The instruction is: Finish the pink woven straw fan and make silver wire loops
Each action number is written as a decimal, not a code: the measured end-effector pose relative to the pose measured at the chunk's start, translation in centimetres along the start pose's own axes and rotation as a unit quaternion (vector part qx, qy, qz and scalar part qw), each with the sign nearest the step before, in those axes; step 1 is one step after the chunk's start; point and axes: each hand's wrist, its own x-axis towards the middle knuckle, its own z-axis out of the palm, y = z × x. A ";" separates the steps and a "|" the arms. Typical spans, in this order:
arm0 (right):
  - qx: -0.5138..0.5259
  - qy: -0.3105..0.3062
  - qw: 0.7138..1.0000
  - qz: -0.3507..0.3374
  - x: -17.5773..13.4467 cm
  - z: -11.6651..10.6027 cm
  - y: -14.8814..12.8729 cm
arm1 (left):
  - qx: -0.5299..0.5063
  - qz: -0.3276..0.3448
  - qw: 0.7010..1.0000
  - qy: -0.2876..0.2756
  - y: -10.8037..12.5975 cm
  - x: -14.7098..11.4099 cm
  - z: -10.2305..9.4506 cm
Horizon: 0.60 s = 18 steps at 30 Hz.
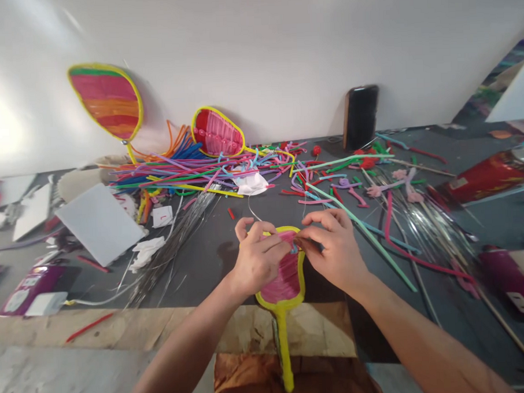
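Note:
A pink hand fan with a yellow pipe-cleaner rim and handle lies before me, its handle reaching past the table's front edge. Over the upper left of its face is my left hand, fingers bent and pressed together. My right hand pinches at the fan's upper right edge. A thin wire seems to run up from my left fingers. Between the hands a small bluish bit shows on the pink face. What the fingertips hold is hidden or too small to make out.
Pipe cleaners lie piled at the back. Two finished-looking fans, one striped and one pink-red, lean at the wall near a phone. Metal wires, a white card and a red can flank the work.

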 end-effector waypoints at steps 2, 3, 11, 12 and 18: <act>0.030 0.013 0.999 0.008 0.1 -0.2 0.2 | -0.005 -0.021 1.000 0.013 -0.1 0.2 -0.1; 0.054 0.028 0.998 0.019 0.2 -0.4 0.3 | -0.007 -0.041 0.999 0.025 -0.2 0.4 -0.2; 0.480 -0.097 0.817 0.305 -0.2 0.4 -0.1 | -0.064 -0.169 0.981 0.070 -0.5 0.8 -1.5; 0.548 -0.124 0.755 0.338 -0.3 0.9 -0.4 | -0.080 -0.167 0.981 0.061 -0.3 0.7 -1.5; 0.692 -0.156 0.594 0.380 -0.4 2.2 -1.0 | -0.152 -0.121 0.981 0.013 0.9 0.7 -1.0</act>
